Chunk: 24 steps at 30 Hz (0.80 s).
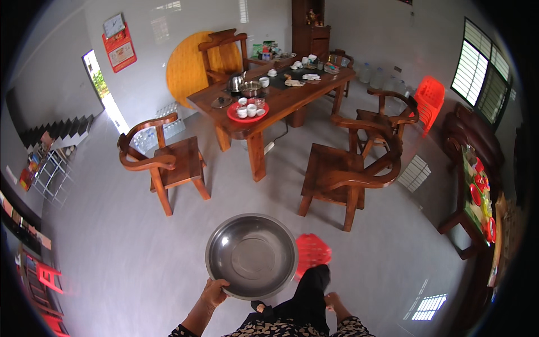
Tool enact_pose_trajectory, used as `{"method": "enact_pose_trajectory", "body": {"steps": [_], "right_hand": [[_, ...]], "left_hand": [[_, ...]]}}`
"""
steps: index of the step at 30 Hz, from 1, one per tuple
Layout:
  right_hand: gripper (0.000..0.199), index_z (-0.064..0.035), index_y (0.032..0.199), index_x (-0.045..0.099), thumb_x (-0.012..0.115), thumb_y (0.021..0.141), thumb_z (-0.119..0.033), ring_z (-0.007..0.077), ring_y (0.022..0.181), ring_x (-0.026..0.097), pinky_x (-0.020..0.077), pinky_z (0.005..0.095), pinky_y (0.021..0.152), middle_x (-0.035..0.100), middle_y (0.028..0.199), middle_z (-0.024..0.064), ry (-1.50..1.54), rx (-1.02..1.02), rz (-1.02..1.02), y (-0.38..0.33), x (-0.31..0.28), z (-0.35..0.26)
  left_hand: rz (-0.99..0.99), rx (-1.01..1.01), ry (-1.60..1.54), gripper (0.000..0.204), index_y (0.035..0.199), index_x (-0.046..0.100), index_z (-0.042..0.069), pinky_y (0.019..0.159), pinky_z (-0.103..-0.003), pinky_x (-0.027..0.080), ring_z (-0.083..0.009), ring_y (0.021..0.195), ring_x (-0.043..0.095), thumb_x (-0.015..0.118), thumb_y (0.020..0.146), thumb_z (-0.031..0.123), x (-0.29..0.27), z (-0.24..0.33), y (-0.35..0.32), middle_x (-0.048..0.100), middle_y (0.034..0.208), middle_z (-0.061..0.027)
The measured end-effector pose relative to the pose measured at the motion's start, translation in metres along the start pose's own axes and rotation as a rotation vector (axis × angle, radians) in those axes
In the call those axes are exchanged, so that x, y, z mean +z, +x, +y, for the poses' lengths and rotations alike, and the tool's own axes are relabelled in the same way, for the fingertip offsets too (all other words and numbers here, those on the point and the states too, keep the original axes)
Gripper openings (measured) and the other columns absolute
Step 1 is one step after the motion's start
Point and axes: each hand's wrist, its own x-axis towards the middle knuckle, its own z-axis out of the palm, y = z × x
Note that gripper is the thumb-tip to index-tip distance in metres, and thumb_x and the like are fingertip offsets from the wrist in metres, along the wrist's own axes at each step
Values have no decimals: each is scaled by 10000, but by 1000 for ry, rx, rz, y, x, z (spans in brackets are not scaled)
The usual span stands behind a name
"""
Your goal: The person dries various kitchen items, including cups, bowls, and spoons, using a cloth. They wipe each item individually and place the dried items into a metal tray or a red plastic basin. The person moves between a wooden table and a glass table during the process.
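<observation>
My left hand [214, 292] grips the near left rim of a wide, round stainless steel basin [252, 257]. Its thumb lies over the edge, and the basin is tilted so that its bare inside faces up at me. Low beside my right thigh hangs my right hand [332, 302]; its fingers are too small and turned away to read. A red plastic thing with holes [312, 254] shows just right of the basin, partly hidden by the basin and my dark-trousered leg [311, 289]; its kind is unclear.
Ahead stands a wooden tea table [281, 109] with a kettle [236, 83] and a red tray [231, 114] of white cups. Wooden armchairs stand left [178, 160] and right [331, 168]. A red plastic chair [429, 98] and a low table [466, 222] are farther right.
</observation>
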Motion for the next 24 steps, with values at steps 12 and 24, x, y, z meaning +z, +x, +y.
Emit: {"method": "enact_pose_trajectory", "body": {"steps": [12, 24], "right_hand": [[210, -42, 757, 599, 469, 846, -181, 192, 516, 603, 457, 329, 416, 621, 634, 86, 964, 517, 383, -54, -49, 125], [237, -17, 707, 619, 499, 787, -206, 175, 501, 592, 482, 313, 467, 600, 573, 78, 1081, 467, 600, -58, -115, 219]], "left_hand": [[-76, -144, 235, 267, 936, 522, -14, 586, -389, 483, -218, 732, 583, 542, 681, -87, 206, -66, 60, 558, 827, -109], [-234, -323, 269, 261, 894, 543, 15, 652, -366, 514, -191, 666, 555, 509, 663, -101, 445, -190, 152, 543, 763, -65]]}}
